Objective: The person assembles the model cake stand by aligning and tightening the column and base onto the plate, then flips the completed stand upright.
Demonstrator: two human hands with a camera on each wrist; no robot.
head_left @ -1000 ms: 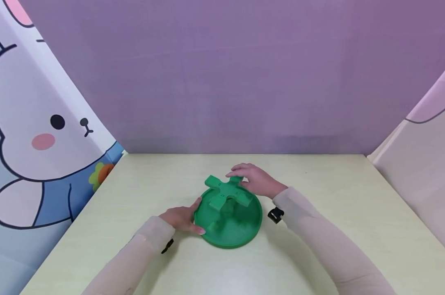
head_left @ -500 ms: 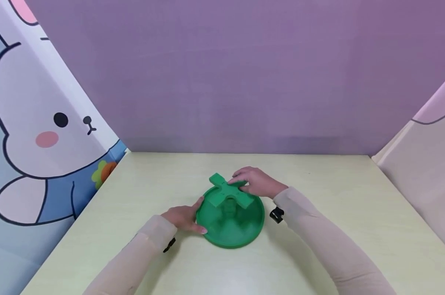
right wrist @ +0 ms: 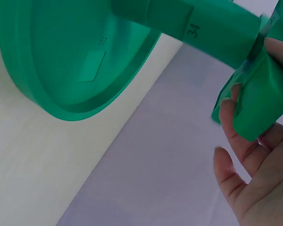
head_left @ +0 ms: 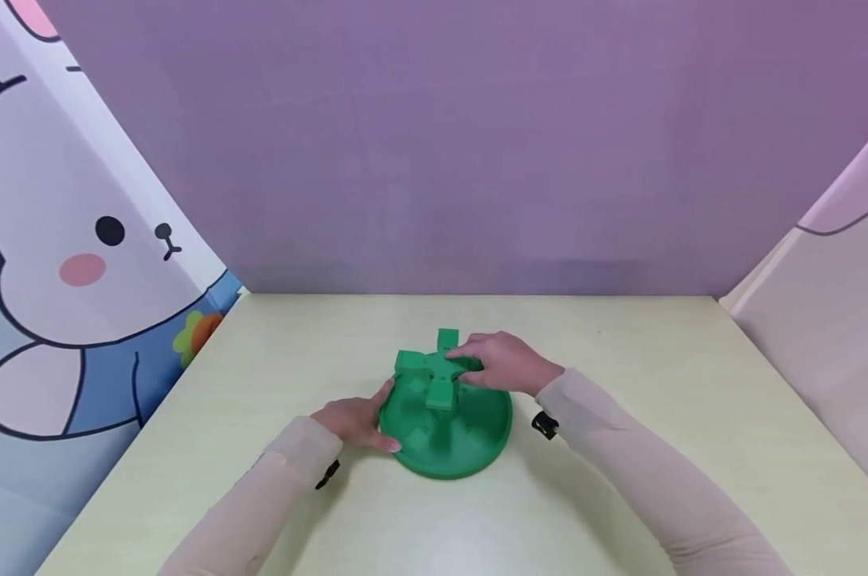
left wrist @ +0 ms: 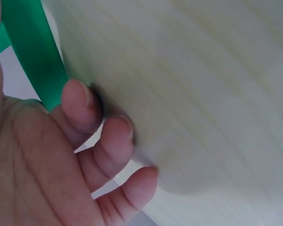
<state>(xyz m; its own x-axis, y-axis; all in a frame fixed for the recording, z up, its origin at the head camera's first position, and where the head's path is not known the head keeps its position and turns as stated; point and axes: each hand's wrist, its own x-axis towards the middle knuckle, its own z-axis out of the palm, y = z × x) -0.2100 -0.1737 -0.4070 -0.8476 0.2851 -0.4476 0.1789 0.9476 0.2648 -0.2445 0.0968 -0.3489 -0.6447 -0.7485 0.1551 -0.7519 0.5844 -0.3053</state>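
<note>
A round green dish-like base with a raised rim lies on the table. From its middle rises a green post marked 34, topped by a green four-armed cross piece. My left hand holds the base at its left rim, thumb and forefinger spread along the edge. In the left wrist view, its other fingers curl against the tabletop outside the rim. My right hand grips the right arm of the cross, and in the right wrist view fingers reach around that block-like arm.
The pale table meets a purple backdrop behind. A cartoon-printed panel stands along the left, and a pale panel along the right. A black strap end hangs at my right wrist.
The cross piece has turned clockwise as seen from above, my right hand shifting slightly toward me with its arm. My left hand has stayed at the base rim.
</note>
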